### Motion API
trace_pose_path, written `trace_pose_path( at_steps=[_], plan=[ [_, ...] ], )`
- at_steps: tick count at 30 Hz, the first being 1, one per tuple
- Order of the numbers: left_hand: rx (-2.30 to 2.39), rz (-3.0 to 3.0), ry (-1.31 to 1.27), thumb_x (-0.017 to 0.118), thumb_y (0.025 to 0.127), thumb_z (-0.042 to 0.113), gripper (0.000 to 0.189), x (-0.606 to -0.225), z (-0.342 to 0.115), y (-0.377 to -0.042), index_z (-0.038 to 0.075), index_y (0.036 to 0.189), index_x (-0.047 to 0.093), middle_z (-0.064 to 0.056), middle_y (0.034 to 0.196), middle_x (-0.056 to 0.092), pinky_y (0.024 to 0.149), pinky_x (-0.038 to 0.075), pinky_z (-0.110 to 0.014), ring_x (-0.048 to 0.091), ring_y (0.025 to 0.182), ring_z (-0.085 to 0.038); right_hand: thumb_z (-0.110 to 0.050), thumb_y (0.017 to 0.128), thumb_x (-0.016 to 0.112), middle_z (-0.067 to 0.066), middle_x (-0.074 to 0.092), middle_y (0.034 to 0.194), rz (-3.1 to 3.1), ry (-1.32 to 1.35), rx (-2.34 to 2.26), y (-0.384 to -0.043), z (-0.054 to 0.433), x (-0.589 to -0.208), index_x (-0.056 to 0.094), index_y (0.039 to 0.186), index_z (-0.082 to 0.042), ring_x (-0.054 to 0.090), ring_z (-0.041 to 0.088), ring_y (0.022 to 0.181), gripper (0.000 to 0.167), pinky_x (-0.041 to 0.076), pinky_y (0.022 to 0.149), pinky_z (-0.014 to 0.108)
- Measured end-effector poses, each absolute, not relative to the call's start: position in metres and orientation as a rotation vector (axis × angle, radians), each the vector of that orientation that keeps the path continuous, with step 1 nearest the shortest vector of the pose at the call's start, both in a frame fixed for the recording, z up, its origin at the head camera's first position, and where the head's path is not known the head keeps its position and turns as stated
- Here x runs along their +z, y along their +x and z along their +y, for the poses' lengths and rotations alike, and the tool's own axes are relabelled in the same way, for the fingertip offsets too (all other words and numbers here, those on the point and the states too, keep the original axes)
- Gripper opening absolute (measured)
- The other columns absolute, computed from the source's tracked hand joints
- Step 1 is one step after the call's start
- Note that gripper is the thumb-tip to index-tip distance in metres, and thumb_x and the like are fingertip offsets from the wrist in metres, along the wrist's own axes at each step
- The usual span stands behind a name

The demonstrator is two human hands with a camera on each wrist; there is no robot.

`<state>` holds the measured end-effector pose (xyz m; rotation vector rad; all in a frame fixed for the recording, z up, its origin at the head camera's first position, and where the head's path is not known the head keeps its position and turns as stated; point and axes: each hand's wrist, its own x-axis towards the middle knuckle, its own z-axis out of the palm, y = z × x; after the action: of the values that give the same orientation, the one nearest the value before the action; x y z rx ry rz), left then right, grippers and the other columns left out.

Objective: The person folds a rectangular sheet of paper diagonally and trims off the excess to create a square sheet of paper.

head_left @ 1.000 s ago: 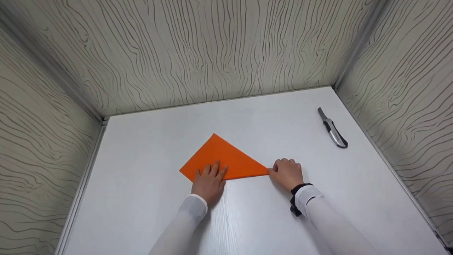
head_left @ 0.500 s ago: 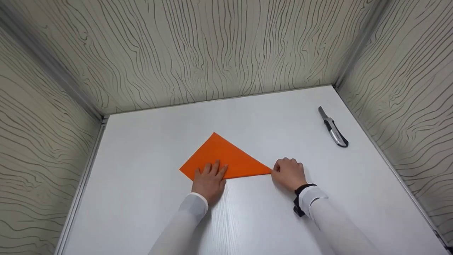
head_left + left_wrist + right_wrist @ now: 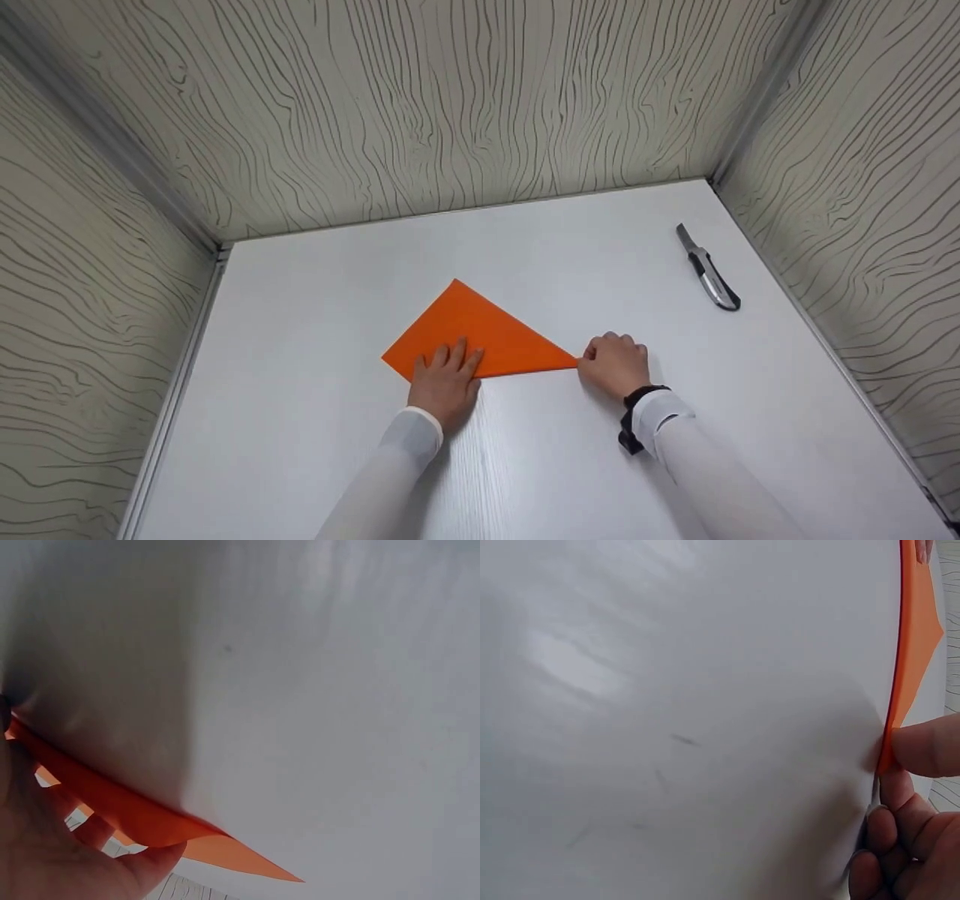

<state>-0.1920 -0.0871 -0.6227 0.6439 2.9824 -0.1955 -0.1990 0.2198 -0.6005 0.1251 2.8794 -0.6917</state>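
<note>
A folded sheet of orange paper [image 3: 499, 337] lies on the white table, kite-like in outline, with one long point toward the right. My left hand [image 3: 444, 386] rests on its near left part, fingers spread over the sheet and hiding some of the near edge. At the sharp right tip, my right hand [image 3: 615, 365] pinches the paper; in the right wrist view the thumb [image 3: 930, 750] lies on top of the tip and the other fingers are curled below. From the left wrist, the paper's folded edge [image 3: 127, 810] bulges up slightly beside the left fingers.
A utility knife [image 3: 712, 277] with a grey and black handle lies at the back right of the white table [image 3: 315, 300], blade out and pointing away. Wood-grain panels [image 3: 465, 105] enclose the table at the back and both sides.
My right hand has shifted slightly to the right along the paper, now at its very tip. The left hand stays on the sheet.
</note>
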Motion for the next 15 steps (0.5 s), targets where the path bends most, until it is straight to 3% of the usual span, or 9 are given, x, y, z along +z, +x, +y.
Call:
trace_pose_path(
  at_steps=[15],
  plan=[
    [-0.181, 2.979, 0.654, 0.037, 0.108, 0.052, 0.059, -0.618, -0.0872, -0.1914, 0.033, 0.163, 0.029, -0.002, 0.167, 0.028, 0.112, 0.035, -0.06, 0.035, 0.145, -0.03, -0.027, 0.091, 0.063, 0.008, 0.059, 0.089, 2.912, 0.123, -0.665, -0.1997, 0.2194, -0.6037, 0.071, 0.09, -0.007, 0.052, 0.034, 0.093, 0.021, 0.038, 0.089, 0.056]
  ],
)
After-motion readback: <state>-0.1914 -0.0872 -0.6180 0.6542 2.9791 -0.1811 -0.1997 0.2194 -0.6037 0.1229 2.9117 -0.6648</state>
